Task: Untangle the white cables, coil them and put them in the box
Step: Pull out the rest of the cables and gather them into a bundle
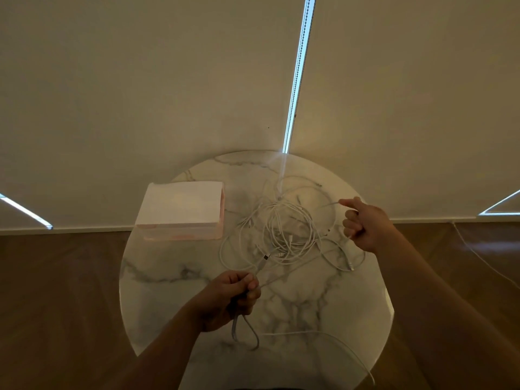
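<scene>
A tangle of white cables (284,226) lies in the middle of a round marble table (174,277). My left hand (233,296) is closed around a cable near its plug end, the plug (265,258) sticking out toward the pile and a loop (247,330) hanging below the fist. My right hand (364,223) is raised at the pile's right side, pinching a thin cable end (330,204) between thumb and forefinger. A pale pink box (181,211) stands at the table's back left, its white top facing me.
One more white cable (332,337) trails across the near right part of the table and over its edge. Wooden floor surrounds the table. A cream wall with blinds rises just behind it. A thin cord (475,251) hangs at the right.
</scene>
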Demonstrator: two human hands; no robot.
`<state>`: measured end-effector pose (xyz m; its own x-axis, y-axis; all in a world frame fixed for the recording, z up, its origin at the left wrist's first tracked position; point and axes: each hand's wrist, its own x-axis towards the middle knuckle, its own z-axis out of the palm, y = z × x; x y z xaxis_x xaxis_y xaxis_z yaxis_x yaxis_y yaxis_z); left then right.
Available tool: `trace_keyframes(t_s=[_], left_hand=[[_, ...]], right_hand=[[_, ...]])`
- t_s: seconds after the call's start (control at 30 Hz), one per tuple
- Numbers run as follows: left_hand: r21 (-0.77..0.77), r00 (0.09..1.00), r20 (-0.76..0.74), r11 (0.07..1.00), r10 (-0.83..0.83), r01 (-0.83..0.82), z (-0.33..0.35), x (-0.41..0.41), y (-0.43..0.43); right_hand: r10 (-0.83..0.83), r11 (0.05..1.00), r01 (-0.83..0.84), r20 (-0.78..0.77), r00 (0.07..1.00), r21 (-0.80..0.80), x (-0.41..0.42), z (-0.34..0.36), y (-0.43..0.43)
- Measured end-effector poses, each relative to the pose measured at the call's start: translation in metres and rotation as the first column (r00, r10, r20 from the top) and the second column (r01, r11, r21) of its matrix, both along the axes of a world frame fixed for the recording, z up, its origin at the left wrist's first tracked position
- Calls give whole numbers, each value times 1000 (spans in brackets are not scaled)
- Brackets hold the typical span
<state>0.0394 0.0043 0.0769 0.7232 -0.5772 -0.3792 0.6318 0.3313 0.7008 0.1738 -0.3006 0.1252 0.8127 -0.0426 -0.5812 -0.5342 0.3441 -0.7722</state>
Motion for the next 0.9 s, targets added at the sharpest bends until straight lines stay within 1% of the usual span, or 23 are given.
trace_keyframes(t_s=[0.03, 0.07, 0.13, 0.2, 0.27, 0.3, 0.37, 0.4, 0.43, 0.5, 0.57, 0.6, 0.63, 0.67, 0.7, 0.73, 0.77, 0.8, 0.83, 0.87, 0.9], left_hand=[[4, 1000, 3, 1000, -1, 1, 0, 0, -1], [8, 1000, 7, 1000, -1, 1, -1, -1, -1], [3, 1000, 11, 1000, -5, 5, -1, 0, -2], [4, 1000, 8, 1000, -6, 5, -2, 0, 0], [18, 1000, 5, 1000, 1, -1, -1, 1, 1], [22, 1000, 2, 1000, 5, -5, -1, 1, 2], [32, 1000, -8, 999, 10, -10, 0, 0, 2], [39, 1000, -9, 999, 10, -10, 0, 0, 2], [47, 1000, -7, 999, 13, -13, 0, -1, 1], [102, 999, -9, 994, 49, -47, 0, -1, -3], [222, 990, -15, 966, 143, -136, -3, 0, -8], [271, 978, -12, 942, 208, -197, -4, 1, -10], [298, 961, -13, 918, 277, -260, -5, 3, -11], [306, 938, -17, 895, 345, -324, -6, 5, -11], [296, 913, -22, 875, 408, -383, -5, 7, -10], [275, 887, -26, 857, 460, -436, -3, 10, -8], [254, 863, -26, 838, 505, -483, 1, 12, -5], [245, 841, -16, 817, 541, -522, 4, 16, -2], [247, 822, 5, 796, 570, -553, 7, 19, 0], [252, 804, 33, 774, 593, -581, 10, 21, 2], [252, 785, 61, 752, 616, -610, 12, 24, 2]], right_hand=[[44, 995, -39, 48, 998, -94, 0, 4, 2], [95, 986, -76, 120, 988, -148, -1, 11, 6], [182, 978, -143, 284, 941, -152, -3, 26, 13], [175, 985, -159, 395, 902, -73, -6, 33, 15], [77, 990, -120, 449, 890, 68, -9, 33, 10], [16, 988, -81, 443, 897, 129, -10, 29, 6], [-92, 985, 31, 363, 927, 171, -13, 17, 0], [-143, 984, 102, 305, 941, 146, -15, 9, -3], [-181, 983, 168, 238, 954, 72, -18, -4, -7], [-212, 954, 216, 41, 976, -207, -28, -37, -17], [-267, 887, 170, -175, 948, -430, -44, -72, -30], [-286, 848, 126, -243, 927, -515, -52, -86, -35], [-281, 787, 47, -290, 915, -615, -60, -97, -39], [-252, 694, -64, -325, 911, -717, -66, -102, -41], [-191, 552, -204, -360, 913, -809, -70, -103, -39], [-117, 387, -301, -370, 922, -872, -73, -98, -30], [-27, 213, -336, -349, 937, -918, -75, -92, -18], [92, 47, -303, -298, 950, -952, -75, -86, -4], [219, -93, -218, -234, 947, -971, -74, -82, 13], [332, -170, -113, -165, 929, -979, -74, -75, 32], [436, -151, -31, -95, 895, -988, -73, -70, 50]])
